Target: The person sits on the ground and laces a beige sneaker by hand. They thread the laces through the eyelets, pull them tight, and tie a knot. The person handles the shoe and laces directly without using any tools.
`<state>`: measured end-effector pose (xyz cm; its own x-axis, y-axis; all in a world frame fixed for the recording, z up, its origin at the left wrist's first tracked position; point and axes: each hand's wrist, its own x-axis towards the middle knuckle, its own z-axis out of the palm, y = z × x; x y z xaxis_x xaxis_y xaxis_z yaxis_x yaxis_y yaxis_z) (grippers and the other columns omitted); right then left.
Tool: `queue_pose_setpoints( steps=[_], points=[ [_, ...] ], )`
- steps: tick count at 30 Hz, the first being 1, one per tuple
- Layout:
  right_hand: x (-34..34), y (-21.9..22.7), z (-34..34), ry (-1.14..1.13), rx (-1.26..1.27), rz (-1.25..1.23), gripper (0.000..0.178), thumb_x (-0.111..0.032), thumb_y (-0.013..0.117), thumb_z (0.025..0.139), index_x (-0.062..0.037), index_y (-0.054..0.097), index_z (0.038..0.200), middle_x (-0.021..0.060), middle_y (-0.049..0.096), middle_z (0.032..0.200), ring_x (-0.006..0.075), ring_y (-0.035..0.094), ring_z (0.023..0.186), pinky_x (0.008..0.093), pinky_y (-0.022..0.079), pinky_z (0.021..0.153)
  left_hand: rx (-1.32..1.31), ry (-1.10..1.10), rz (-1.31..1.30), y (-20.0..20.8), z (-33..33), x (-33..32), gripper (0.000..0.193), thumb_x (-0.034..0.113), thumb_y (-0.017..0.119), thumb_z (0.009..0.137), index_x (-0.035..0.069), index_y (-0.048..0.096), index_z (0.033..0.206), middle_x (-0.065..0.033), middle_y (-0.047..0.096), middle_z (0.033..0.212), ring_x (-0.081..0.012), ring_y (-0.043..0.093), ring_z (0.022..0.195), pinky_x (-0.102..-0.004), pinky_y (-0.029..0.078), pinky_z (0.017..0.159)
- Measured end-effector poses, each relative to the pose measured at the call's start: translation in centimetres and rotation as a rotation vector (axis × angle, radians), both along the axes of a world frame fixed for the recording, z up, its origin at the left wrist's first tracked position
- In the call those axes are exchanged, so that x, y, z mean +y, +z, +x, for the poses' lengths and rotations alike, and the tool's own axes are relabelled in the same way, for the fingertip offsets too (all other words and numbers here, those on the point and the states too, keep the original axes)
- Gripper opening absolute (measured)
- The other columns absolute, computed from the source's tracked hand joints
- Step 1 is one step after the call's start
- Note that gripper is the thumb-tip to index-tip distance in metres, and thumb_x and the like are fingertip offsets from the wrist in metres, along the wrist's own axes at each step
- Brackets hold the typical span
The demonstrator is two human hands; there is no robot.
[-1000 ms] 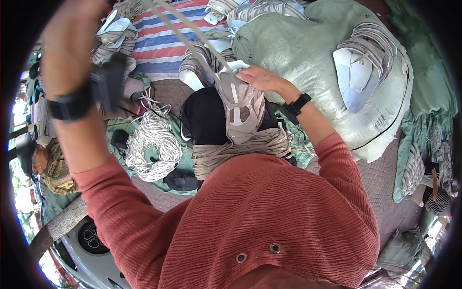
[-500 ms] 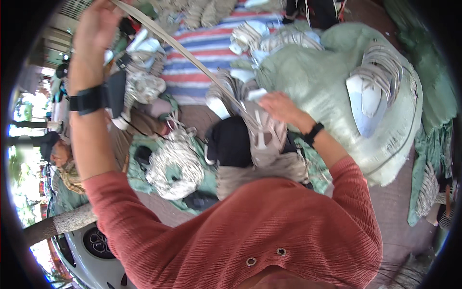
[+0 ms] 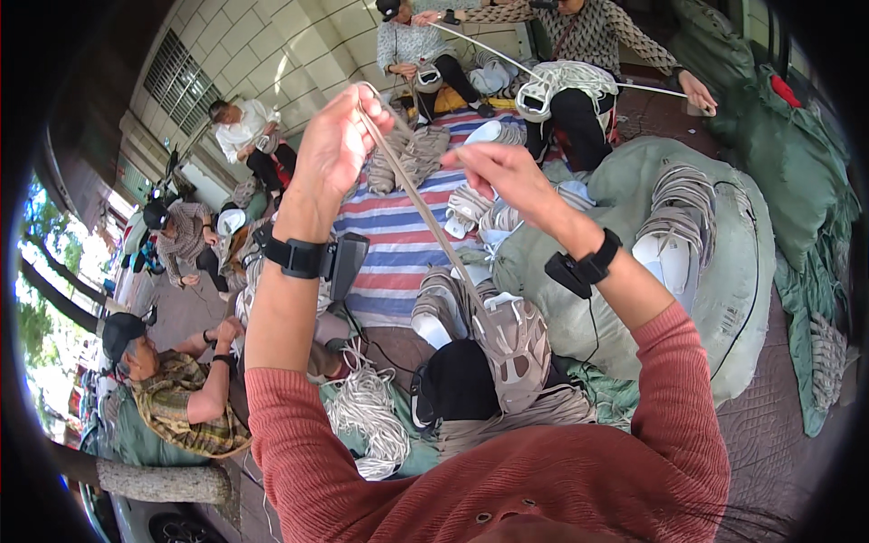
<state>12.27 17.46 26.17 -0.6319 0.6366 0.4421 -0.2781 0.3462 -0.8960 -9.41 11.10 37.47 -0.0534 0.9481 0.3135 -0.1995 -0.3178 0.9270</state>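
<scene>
Pinching the beige lace (image 3: 423, 209) at upper centre, the left hand (image 3: 339, 145) faces a curled right hand (image 3: 509, 176) whose hold I cannot tell, while strands run down to the shoe upper (image 3: 519, 342) at lower centre, seemingly threaded in part, with much lace left outside.

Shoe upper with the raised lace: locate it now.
Head view: the shoe upper sits below and right of centre, against black cloth, left of the pale green sack.

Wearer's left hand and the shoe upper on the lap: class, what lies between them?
A beige lace slants from the left hand down to the shoe upper, passing in front of the striped sheet; the head view shows this.
</scene>
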Motion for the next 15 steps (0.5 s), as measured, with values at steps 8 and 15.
queue_pose_setpoints(
  steps=[8,15],
  points=[
    [-0.3,5.3,-1.5,0.031,-0.114,-0.15,0.051,-0.05,0.049,0.098,-0.0028,0.068,0.105,-0.0041,0.043,0.065,0.0062,0.038,0.053,0.0239,0.033,0.047,0.114,0.009,-0.083,-2.8,1.7,-0.1,0.02,0.023,0.049,0.1,0.005,0.057,0.096,0.0008,0.051,0.073,-0.0131,0.049,0.067,-0.0303,0.045,0.07],
    [2.9,4.2,-3.7,0.027,-0.187,-0.029,0.039,-0.039,0.053,0.097,-0.0054,0.067,0.084,0.0016,0.057,0.067,0.0122,0.053,0.053,0.0263,0.044,0.051,0.299,0.029,-0.06,-5.2,2.3,1.4,0.019,0.022,0.049,0.097,0.006,0.06,0.101,0.003,0.052,0.075,-0.0113,0.049,0.067,-0.0294,0.044,0.069]
  ],
)
